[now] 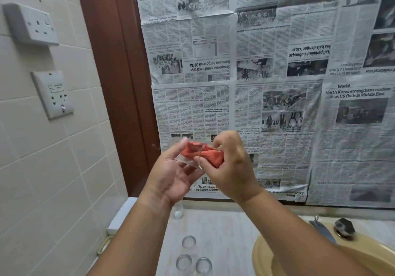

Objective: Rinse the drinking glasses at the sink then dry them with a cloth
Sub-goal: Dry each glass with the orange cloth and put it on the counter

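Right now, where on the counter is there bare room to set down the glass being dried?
Bare counter lies between the three glasses and the sink, running back to the newspaper. The front left is crowded by those glasses; another glass stands behind them, below the left hand.

Both bare forearms raised at chest height, left hand (pixel 171 168) held palm-up with fingers (pixel 181 147) cupped, right hand (pixel 230 164) curled, fingers pinched together

Home bathroom, tiled wall (pixel 42 158), shaver socket (pixel 53 95), beige sink (pixel 263 256)
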Available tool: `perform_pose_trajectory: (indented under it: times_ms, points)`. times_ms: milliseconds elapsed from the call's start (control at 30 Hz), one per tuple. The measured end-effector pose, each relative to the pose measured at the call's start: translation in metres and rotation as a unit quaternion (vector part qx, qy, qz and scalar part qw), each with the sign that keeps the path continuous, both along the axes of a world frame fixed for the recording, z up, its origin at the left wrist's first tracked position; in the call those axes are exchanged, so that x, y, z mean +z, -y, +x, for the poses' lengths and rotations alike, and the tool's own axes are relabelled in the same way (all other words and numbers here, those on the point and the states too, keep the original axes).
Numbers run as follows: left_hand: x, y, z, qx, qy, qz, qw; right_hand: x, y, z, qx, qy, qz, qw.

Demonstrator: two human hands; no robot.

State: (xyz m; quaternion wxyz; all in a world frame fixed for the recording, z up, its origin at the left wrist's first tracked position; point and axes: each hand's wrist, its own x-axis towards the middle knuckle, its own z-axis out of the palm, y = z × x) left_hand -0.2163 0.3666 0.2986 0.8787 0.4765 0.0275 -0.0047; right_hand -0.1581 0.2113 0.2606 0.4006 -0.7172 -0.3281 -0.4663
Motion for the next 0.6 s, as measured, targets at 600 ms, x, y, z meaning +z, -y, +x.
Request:
perform_pose_trajectory:
  times_ms: [600]
  points:
    - [-0.02,0.004,0.007,0.146,0.174,0.367,0.902,0.002,-0.011,-0.011,0.262,-0.657,0.186,0.682]
